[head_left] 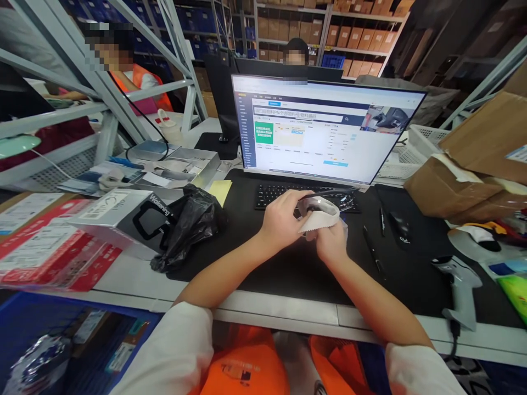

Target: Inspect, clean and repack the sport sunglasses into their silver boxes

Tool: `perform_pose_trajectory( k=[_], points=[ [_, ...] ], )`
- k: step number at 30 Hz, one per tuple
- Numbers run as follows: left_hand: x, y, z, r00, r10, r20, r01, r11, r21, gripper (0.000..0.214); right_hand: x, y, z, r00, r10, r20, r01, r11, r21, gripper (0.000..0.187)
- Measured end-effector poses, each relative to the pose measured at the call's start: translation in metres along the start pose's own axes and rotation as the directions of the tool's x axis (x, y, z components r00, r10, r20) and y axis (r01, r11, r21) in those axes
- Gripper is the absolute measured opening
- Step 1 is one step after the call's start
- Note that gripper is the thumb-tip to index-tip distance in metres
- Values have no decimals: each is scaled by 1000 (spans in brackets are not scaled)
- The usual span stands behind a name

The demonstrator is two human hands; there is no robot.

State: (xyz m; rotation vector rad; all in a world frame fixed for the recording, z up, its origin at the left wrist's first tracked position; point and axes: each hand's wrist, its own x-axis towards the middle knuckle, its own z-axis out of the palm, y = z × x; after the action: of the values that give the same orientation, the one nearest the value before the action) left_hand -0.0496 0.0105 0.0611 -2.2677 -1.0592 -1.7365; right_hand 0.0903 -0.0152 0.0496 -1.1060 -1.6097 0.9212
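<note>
Above the keyboard, my left hand is closed at the side of a pair of dark-framed glasses. A clear, shiny part shows at the far right of the glasses. My right hand is closed on a pale grey cloth with a zigzag edge, which loops over its fingers and lies against the glasses. Both hands are close together, and the cloth hides several fingertips. Left of them, a crumpled black plastic bag rests against a silver box printed with a picture of glasses.
A lit monitor stands behind the keyboard. To the right are a pen, a mouse, a barcode scanner and cardboard boxes. A red and white parcel lies at left, near a grey tray and yellow paper.
</note>
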Motion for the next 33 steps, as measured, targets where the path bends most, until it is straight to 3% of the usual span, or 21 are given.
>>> perform_pose_trajectory(
  k=[3, 6, 11, 15, 20, 26, 29, 33],
  points=[
    [-3, 0, 3, 998, 37, -51, -38, 999, -32, 26, -5, 0, -3, 996, 45, -82, -38, 996, 85, 39],
    [-3, 2, 4, 998, 20, -57, -23, 998, -52, 27, -6, -4, -8, 994, 10, -107, 11, 980, 197, 42],
    [-2, 6, 8, 995, -52, -90, 44, 995, -89, 30, 2, -16, -24, 977, 7, -212, 84, 903, 421, 25],
    [-1, 3, 11, 991, -114, -75, 107, 990, -89, 31, 5, -13, -17, 966, 78, -247, 46, 886, 462, 41],
    [-2, -7, 9, 992, -110, -57, 105, 990, -92, 31, 4, -3, 3, 966, 97, -238, 44, 850, 525, 35],
    [-1, -5, 10, 990, -105, -91, 95, 989, -109, 34, 13, -17, -23, 908, 150, -390, 125, 793, 596, 30],
    [1, -8, 7, 992, -73, -102, 63, 993, -103, 32, 16, -16, -33, 914, 181, -364, 97, 774, 626, 23],
    [6, -18, -1, 999, -21, -42, 18, 998, -68, 34, 20, -3, -43, 955, 172, -241, -21, 851, 524, 17]
  ],
)
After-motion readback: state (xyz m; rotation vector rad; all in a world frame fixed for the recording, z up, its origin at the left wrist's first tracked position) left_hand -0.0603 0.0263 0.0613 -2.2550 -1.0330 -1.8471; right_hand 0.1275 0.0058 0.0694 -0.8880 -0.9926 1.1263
